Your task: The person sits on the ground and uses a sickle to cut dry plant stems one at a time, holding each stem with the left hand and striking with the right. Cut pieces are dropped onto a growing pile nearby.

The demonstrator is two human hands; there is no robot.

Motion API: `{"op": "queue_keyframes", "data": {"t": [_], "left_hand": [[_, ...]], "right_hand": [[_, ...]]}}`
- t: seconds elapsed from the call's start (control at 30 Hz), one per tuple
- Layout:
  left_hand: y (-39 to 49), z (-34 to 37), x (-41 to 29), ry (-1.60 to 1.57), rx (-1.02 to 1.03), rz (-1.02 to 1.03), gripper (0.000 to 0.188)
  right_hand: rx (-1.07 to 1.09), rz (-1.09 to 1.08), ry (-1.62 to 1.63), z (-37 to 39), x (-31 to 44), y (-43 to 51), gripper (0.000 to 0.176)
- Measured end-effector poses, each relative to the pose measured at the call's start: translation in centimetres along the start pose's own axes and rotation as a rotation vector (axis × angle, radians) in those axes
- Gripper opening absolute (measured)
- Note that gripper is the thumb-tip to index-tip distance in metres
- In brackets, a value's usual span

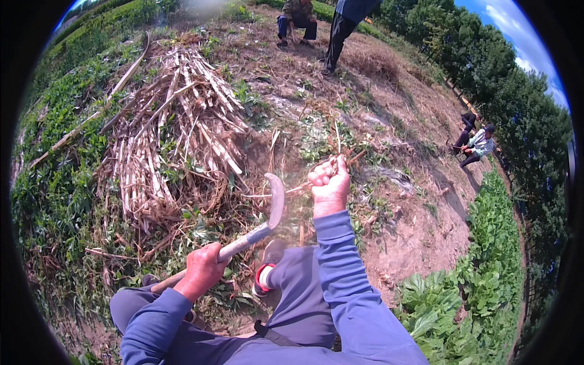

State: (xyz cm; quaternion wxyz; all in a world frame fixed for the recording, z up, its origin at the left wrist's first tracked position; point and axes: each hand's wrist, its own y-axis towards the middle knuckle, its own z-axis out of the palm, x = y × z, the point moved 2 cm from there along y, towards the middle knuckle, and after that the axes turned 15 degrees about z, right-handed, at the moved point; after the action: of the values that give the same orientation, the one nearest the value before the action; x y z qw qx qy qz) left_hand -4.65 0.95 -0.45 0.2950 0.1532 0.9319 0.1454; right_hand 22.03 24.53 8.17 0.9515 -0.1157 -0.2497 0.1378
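My left hand (204, 269) is closed around the wooden handle of a sickle (276, 200), whose curved metal blade points up and away from me, over the ground. My right hand (329, 185) is raised further forward, to the right of the blade, with its fingers closed on thin dry stalks (337, 137). Some of these stalks stick out to the left behind the blade and some upward. What lies inside the fist is mostly hidden by the fingers. A large heap of cut dry stalks (182, 132) lies on the ground at the front left.
Long poles or stalks (80, 129) lie left of the heap among green weeds. Leafy green plants (429, 305) grow at the lower right. Ahead, one person (299, 20) sits and another (342, 34) stands. More people (479, 143) are at the far right, near trees.
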Motion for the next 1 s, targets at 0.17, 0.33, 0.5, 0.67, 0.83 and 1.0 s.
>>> {"op": "queue_keyframes", "data": {"t": [0.17, 0.33, 0.5, 0.67, 0.83, 1.0], "left_hand": [[-0.1, -0.1, 0.1, 0.005, -0.009, 0.003, 0.022], [0.2, -0.6, -0.3, 0.004, -0.047, 0.029, 0.018], [0.2, -0.4, -0.3, 0.024, -0.031, 0.010, 0.018], [0.3, -0.5, -0.2, -0.003, -0.045, 0.025, 0.019], [0.1, -0.3, 0.0, 0.006, -0.054, 0.020, 0.019], [0.4, -0.8, -0.5, -0.002, -0.044, 0.020, 0.019]], "right_hand": [[0.008, -0.027, -0.020, 0.0, -0.3, -0.3, 0.043], [-0.009, -0.007, -0.014, 0.2, -0.5, -0.3, 0.046], [0.071, 0.066, 0.017, -0.7, -0.7, 0.5, 0.047], [0.062, 0.000, 0.011, -0.3, -0.8, 0.3, 0.048], [0.096, 0.019, 0.000, 0.3, -0.7, -0.2, 0.048], [0.088, 0.008, -0.015, 0.5, -0.7, -0.4, 0.051]]}}
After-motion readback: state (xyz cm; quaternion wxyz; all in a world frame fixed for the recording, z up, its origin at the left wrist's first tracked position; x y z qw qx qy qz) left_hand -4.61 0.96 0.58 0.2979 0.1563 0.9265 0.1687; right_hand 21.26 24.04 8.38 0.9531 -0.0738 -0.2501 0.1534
